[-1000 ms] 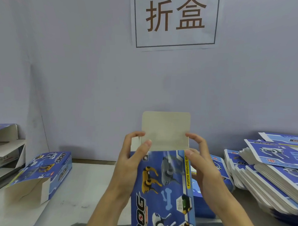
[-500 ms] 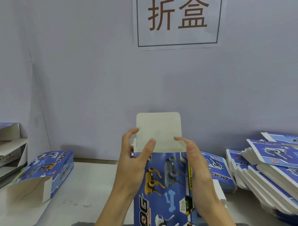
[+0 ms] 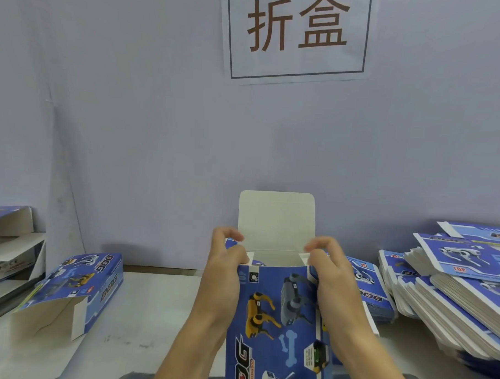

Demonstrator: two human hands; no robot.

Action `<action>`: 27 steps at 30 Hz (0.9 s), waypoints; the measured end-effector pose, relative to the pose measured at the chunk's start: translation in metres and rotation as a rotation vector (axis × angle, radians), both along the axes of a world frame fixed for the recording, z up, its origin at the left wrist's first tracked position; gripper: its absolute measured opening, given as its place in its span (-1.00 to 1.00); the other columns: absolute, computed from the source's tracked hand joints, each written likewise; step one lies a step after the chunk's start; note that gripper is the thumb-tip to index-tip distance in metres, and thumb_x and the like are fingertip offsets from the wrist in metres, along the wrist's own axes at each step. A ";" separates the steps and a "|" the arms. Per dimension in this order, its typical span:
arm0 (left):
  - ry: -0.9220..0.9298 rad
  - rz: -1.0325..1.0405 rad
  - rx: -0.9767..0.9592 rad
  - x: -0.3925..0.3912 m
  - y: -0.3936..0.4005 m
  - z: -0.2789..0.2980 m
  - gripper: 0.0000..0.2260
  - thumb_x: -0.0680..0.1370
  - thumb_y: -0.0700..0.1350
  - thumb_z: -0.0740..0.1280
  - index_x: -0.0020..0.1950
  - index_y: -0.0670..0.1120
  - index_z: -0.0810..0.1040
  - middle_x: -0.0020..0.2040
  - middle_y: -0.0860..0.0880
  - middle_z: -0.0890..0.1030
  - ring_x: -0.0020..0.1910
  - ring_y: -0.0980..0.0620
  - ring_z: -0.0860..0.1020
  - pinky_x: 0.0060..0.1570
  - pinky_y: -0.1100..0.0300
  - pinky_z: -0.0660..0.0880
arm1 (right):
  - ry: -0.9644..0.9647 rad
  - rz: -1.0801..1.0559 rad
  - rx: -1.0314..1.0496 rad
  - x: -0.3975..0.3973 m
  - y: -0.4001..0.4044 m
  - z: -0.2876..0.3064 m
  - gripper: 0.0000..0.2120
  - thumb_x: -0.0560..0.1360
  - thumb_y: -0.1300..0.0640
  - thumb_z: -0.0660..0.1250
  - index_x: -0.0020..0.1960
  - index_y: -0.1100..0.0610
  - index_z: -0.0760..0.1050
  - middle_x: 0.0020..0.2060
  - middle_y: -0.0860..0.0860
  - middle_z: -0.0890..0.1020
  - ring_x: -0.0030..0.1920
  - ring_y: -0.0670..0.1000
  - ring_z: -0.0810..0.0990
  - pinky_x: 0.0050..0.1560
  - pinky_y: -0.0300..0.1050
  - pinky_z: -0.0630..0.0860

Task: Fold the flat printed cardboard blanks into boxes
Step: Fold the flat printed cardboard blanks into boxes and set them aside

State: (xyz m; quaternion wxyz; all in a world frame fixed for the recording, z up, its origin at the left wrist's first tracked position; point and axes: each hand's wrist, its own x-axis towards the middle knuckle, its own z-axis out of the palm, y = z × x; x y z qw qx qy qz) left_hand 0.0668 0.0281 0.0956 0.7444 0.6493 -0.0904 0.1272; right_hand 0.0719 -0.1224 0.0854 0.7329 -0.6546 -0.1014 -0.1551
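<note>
Holding a half-formed blue box (image 3: 277,328) upright over the table (image 3: 152,308), the left hand (image 3: 225,271) and right hand (image 3: 332,279) grip its top corners, fingers curled over the small side flaps, the pale lid flap (image 3: 276,219) standing open between them. Farther off, a folded box (image 3: 75,287) lies at left; flat blanks (image 3: 453,284) are stacked at right. A sign (image 3: 295,33) hangs on the wall.

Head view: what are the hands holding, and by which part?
Both hold the printed box at its open top end: the left hand at the left corner, the right hand at the right corner, by the small side flaps.
</note>
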 end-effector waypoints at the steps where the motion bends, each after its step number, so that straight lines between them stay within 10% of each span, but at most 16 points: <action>1: 0.028 -0.005 -0.054 0.000 0.000 0.000 -0.75 0.59 -0.22 0.13 0.02 0.14 0.43 -0.29 -0.14 0.55 -0.38 -0.10 0.58 -0.42 0.10 0.49 | 0.025 -0.007 0.021 0.001 0.000 -0.001 -0.91 0.54 0.04 0.22 0.00 -0.13 0.44 -0.26 0.27 0.51 -0.16 0.31 0.60 -0.17 0.13 0.53; 4: 0.043 -0.038 -0.111 -0.001 -0.001 0.001 -0.60 0.63 -0.23 0.11 0.16 0.32 0.41 -0.21 -0.14 0.68 -0.34 -0.13 0.66 -0.44 0.11 0.56 | 0.019 0.063 0.052 0.002 -0.002 0.002 -0.68 0.56 0.07 0.22 0.25 -0.25 0.41 -0.10 0.24 0.64 -0.02 0.28 0.67 0.04 0.25 0.60; 8: -0.055 0.017 -0.130 0.000 -0.004 0.000 -0.71 0.63 -0.22 0.11 -0.07 0.07 0.57 -0.24 -0.15 0.60 -0.39 -0.05 0.59 -0.45 0.14 0.49 | -0.037 0.071 0.075 -0.001 0.001 0.003 -0.69 0.38 0.01 0.17 0.07 -0.08 0.54 -0.08 0.38 0.55 -0.10 0.34 0.57 -0.02 0.24 0.53; 15: -0.017 0.174 -0.265 0.004 -0.004 -0.010 -0.65 0.50 0.13 0.22 -0.15 -0.16 0.54 -0.10 -0.18 0.71 -0.16 -0.17 0.72 -0.44 0.17 0.56 | -0.005 -0.073 0.095 -0.004 -0.001 -0.006 -0.57 0.69 -0.09 0.01 -0.11 0.11 0.53 0.03 0.18 0.66 -0.01 0.23 0.69 0.02 0.29 0.61; 20: 0.006 0.154 -0.237 0.004 -0.005 -0.002 -0.62 0.64 0.02 0.13 -0.24 0.10 0.67 -0.08 -0.10 0.73 -0.17 -0.14 0.70 -0.23 0.03 0.59 | -0.114 0.236 -0.131 0.008 -0.020 -0.002 -0.64 0.65 0.27 0.16 0.43 0.15 0.42 0.21 0.10 0.61 0.32 0.22 0.53 0.11 -0.24 0.55; 24: 0.097 0.009 -0.328 -0.003 0.004 0.009 -0.74 0.59 0.04 0.23 0.01 0.01 0.70 0.01 -0.23 0.71 -0.17 -0.21 0.68 -0.17 -0.04 0.60 | -0.101 0.225 -0.088 -0.004 -0.030 -0.005 -0.30 0.33 -0.18 0.47 0.41 -0.39 0.29 0.16 -0.03 0.68 0.15 0.07 0.67 0.18 0.04 0.54; 27: 0.121 -0.056 -0.299 -0.006 0.011 0.020 -0.65 0.55 0.06 0.30 0.28 -0.05 0.60 0.19 -0.28 0.64 0.03 -0.30 0.59 0.15 -0.34 0.47 | -0.122 0.068 -0.096 0.000 -0.038 0.018 -0.54 0.60 -0.05 0.33 0.44 0.06 0.37 -0.01 0.04 0.74 0.21 0.15 0.62 0.01 -0.13 0.56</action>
